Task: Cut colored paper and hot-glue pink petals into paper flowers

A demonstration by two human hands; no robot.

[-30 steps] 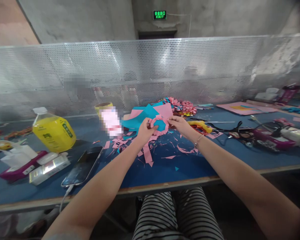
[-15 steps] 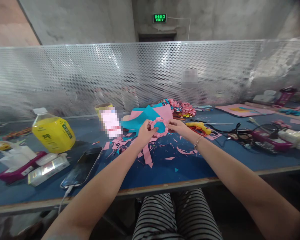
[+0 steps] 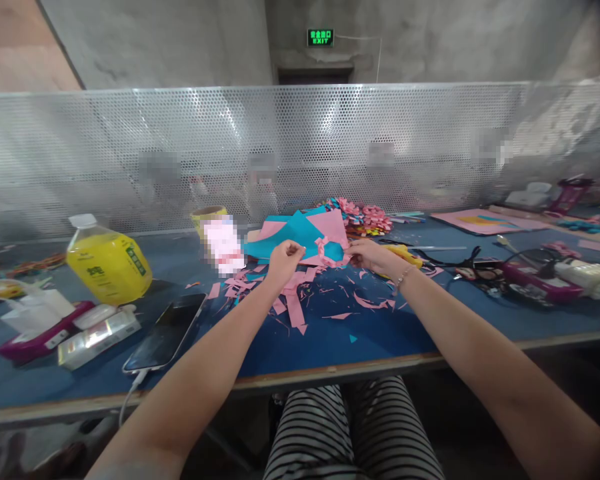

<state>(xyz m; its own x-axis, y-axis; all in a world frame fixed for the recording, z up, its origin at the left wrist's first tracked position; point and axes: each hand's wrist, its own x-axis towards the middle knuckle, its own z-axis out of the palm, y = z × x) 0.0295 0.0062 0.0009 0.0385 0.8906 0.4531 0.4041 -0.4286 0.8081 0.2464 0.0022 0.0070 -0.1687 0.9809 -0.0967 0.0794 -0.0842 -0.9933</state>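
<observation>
My right hand point(image 3: 369, 254) pinches a pink paper ring with a blue middle point(image 3: 329, 253), holding it tilted low over the blue table point(image 3: 330, 340). My left hand point(image 3: 283, 259) is a short way left of the ring and apart from it. Its fingers are curled with thumb against fingertips; whether anything is in them is too small to see. Pink and blue paper sheets point(image 3: 300, 232) lie just behind both hands. Several pink scraps point(image 3: 295, 303) are scattered beneath them.
A yellow bottle point(image 3: 108, 265), a phone on a cable point(image 3: 165, 332) and a tissue pack point(image 3: 35, 327) sit at left. A yellow glue gun point(image 3: 404, 253), paper flowers point(image 3: 366, 217) and tools point(image 3: 530, 277) lie right. A perforated metal screen point(image 3: 300, 147) backs the table.
My left hand has let go of the paper ring and drawn back to the left. The right hand has lowered and tilted the ring toward the table.
</observation>
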